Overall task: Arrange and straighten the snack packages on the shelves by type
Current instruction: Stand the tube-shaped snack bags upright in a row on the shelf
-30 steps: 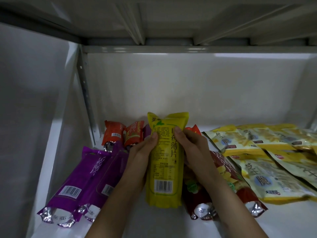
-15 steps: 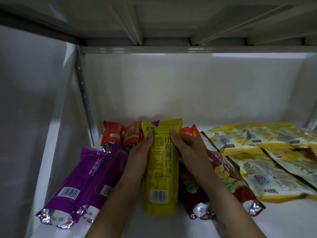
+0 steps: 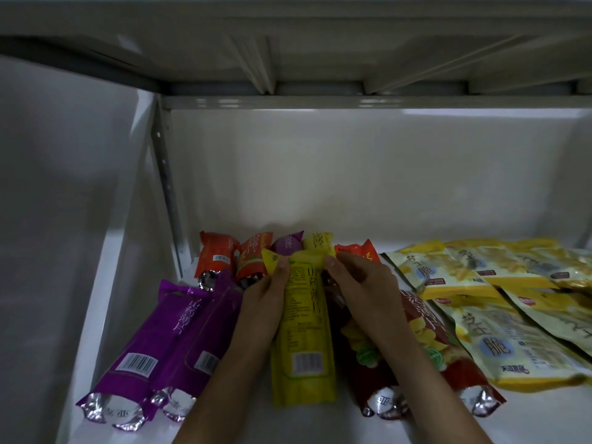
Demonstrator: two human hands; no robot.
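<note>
A long yellow snack pack (image 3: 302, 334) lies lengthwise on the white shelf (image 3: 320, 424), barcode side up. My left hand (image 3: 266, 302) grips its left edge near the far end, and my right hand (image 3: 362, 290) grips the right edge. Two purple packs (image 3: 166, 341) lie angled to the left. Dark red packs (image 3: 426, 347) lie to the right, partly under my right arm. Behind stand short orange-red packs (image 3: 217, 257), a purple one (image 3: 288, 245) and a yellow one (image 3: 318, 241).
Several pale yellow flat bags (image 3: 499, 334) overlap on the right half of the shelf. A white side wall (image 3: 105, 251) with a slotted upright closes the left. The upper shelf's underside (image 3: 320, 59) hangs overhead. The back panel is close behind the packs.
Both hands have lowered the yellow pack from a raised tilt until it lies flat on the shelf, and pushed it slightly back toward the rear row.
</note>
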